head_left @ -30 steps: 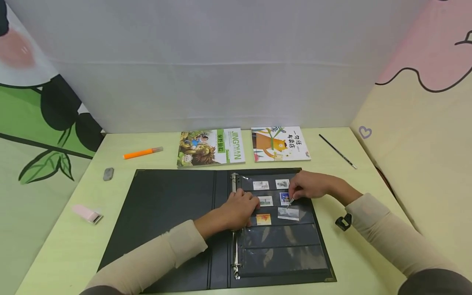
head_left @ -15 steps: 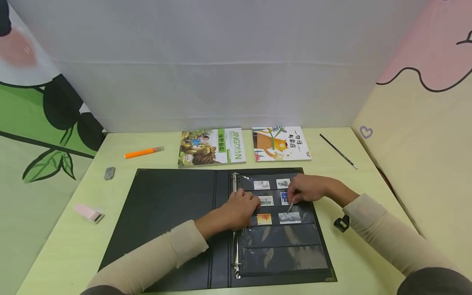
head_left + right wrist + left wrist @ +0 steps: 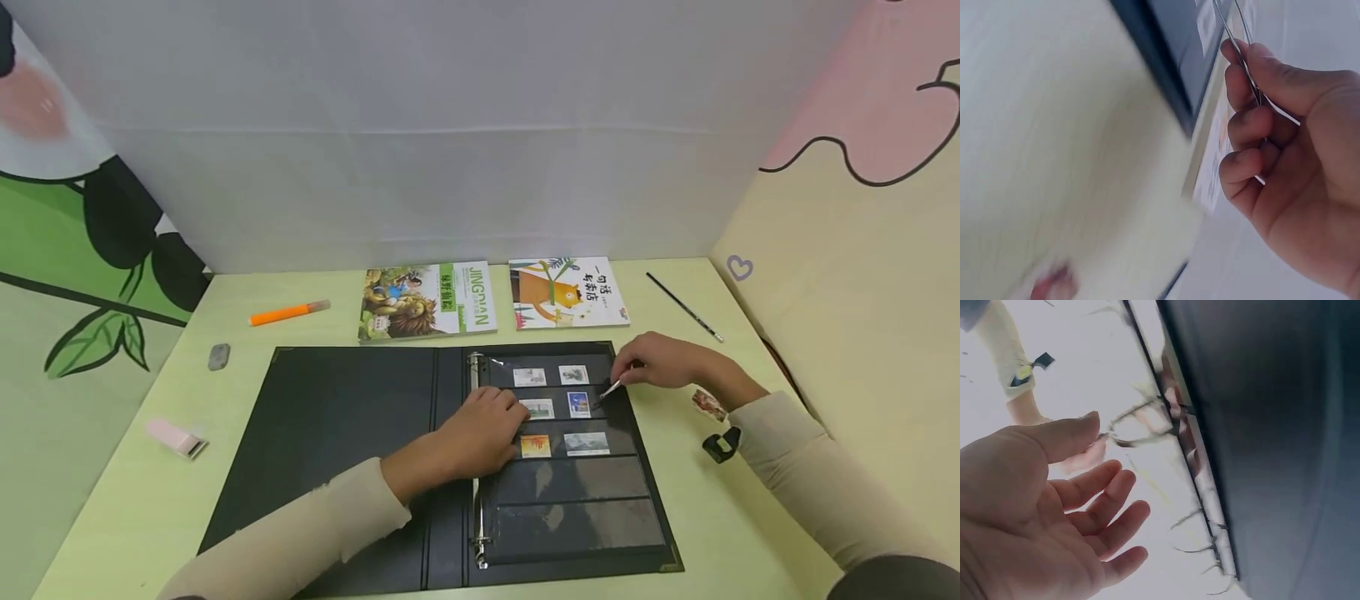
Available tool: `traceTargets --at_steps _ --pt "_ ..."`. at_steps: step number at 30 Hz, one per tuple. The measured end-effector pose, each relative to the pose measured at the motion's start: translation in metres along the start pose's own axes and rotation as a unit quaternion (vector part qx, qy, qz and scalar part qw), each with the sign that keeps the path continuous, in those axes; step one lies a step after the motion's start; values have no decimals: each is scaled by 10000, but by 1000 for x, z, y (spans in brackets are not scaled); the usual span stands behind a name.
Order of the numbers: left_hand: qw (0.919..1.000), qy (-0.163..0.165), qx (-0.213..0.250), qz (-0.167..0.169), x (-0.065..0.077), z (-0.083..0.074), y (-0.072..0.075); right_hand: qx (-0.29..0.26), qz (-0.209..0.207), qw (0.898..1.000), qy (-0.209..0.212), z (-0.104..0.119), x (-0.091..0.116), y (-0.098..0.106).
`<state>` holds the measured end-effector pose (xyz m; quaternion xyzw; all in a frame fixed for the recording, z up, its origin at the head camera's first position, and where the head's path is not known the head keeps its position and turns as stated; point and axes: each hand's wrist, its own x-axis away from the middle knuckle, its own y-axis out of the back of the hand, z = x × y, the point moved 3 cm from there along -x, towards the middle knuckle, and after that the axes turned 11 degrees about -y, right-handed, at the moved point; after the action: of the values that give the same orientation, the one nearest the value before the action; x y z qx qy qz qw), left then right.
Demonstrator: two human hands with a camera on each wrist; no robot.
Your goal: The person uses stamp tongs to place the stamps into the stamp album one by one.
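Tweezers in the right hand, tips at three o'clock beside the blue stamp on the album page.
The right hand pinches them firmly, prongs apart, tips too small to read; the left hand holds nothing, its fingers loosely bent at the page's nine o'clock edge. Best, I judge, to go in low and flat and nudge gently, letting the left hand steady the page. Shiny pocket film could snag the tips. At the right hand's four o'clock, a small picture piece lies partly behind the sleeve, easily brushed; books lie at the album's twelve.
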<state>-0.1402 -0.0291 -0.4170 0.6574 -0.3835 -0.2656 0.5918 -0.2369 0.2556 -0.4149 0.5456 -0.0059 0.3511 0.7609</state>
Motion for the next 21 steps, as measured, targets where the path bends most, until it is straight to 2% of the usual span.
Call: traceTargets --at_steps 3,8,14,21 --pt "9997 -153 -186 -62 7 -10 5 -169 -372 9988 -275 -25 17 7" --pt "9992 -211 -225 244 19 -21 -3 -371 -809 9934 -718 -64 52 13" --pt "9981 -169 -425 408 26 -28 -17 -527 -896 9863 -1283 -106 87 5" --pt "9977 -144 -487 443 23 -31 -26 -673 -745 9777 -1842 -133 113 -4"
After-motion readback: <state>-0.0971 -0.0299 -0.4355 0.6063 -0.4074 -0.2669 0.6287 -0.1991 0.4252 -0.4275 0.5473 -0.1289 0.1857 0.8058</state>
